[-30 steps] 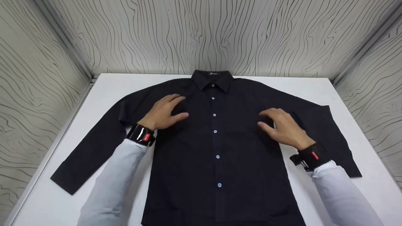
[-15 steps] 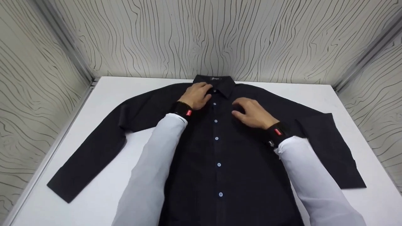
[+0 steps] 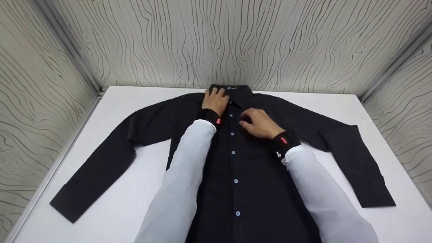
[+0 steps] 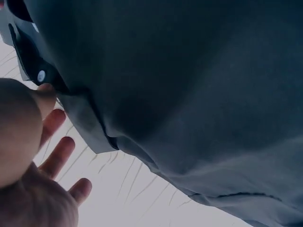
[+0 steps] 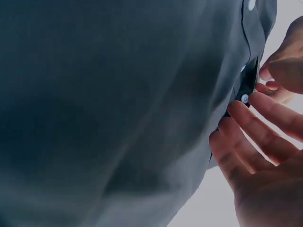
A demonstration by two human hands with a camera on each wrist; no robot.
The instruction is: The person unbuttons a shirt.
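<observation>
A black long-sleeved shirt (image 3: 263,189) lies front up, its light blue buttons (image 3: 236,181) running down the middle. At the left side of its collar (image 3: 243,97), my left hand (image 3: 215,102) reaches over the cloth with fingers apart. The left wrist view has the thumb (image 4: 46,100) by a button and the other fingers extended. To the right of the button row is my right hand (image 3: 261,123), fingers loosely bent. Those fingertips come close to a button (image 5: 245,98) in the right wrist view; contact cannot be told. Neither hand visibly grips cloth.
Under the shirt is a white table (image 3: 135,189). Patterned panels (image 3: 216,40) stand behind it and on both sides, with metal posts at the corners. Both sleeves (image 3: 98,172) spread outward and bend toward the near side.
My left hand has moved right and away from me to the collar. My right hand has moved left toward the buttons. The shirt appears slightly lower in view.
</observation>
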